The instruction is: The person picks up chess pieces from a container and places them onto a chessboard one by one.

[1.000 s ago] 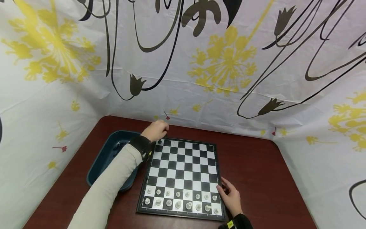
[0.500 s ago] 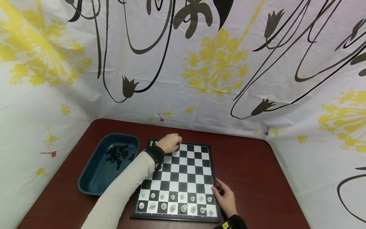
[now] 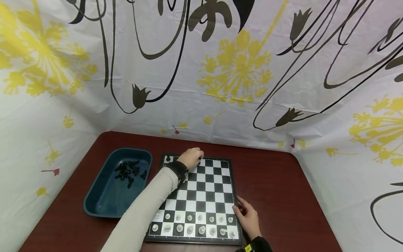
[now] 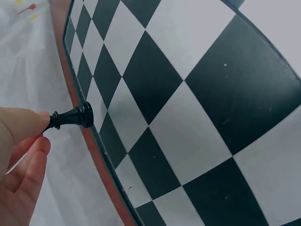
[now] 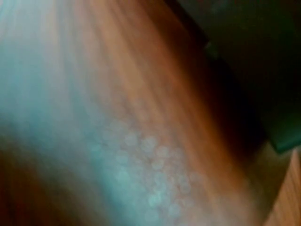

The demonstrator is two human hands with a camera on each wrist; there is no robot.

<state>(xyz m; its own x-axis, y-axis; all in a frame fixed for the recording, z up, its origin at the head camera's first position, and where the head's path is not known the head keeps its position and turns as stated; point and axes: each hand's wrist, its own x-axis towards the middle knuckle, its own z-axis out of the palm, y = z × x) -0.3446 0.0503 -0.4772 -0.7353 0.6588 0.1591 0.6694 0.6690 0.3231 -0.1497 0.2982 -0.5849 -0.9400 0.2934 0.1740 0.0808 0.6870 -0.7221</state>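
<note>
Black pawn (image 4: 75, 116) in left grip (image 4: 21, 155)

Right wrist view wholly blurred.

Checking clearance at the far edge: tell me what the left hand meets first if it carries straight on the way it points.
Probably the flowered white curtain: the left hand, pinching a small black chess piece, points past the black-and-white chessboard's far edge. Depth is uncertain.

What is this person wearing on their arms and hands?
The hands are bare: no gloves or rings show. The left arm has a long cream sleeve ending in a black wrist strap. At the right wrist only a dark cuff with a small yellow tag shows.
</note>
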